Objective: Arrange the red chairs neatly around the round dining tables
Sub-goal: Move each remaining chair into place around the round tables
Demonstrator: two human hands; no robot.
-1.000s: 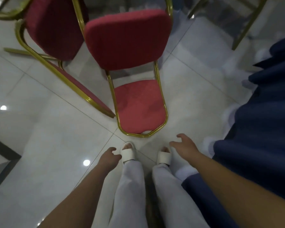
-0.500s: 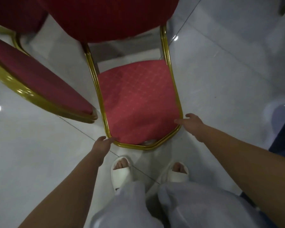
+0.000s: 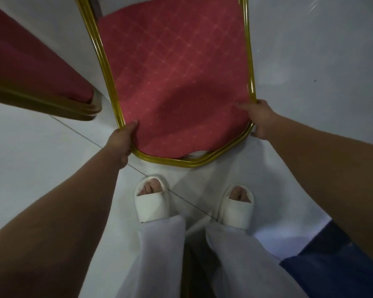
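A red chair seat with a gold metal rim fills the upper middle of the head view; its backrest is out of frame. My left hand grips the seat's front left corner, thumb on the red fabric. My right hand grips the front right corner of the gold rim, a finger lying along the fabric edge. A second red chair with a gold rim juts in from the left, close beside the first.
My feet in white open-toe slippers stand on the glossy white tile floor just in front of the seat. A dark blue cloth hangs at the lower right. No table is in view.
I have leaned down closer to the chair. Both hands went from hanging free, to touching the seat's front corners, to gripping them.
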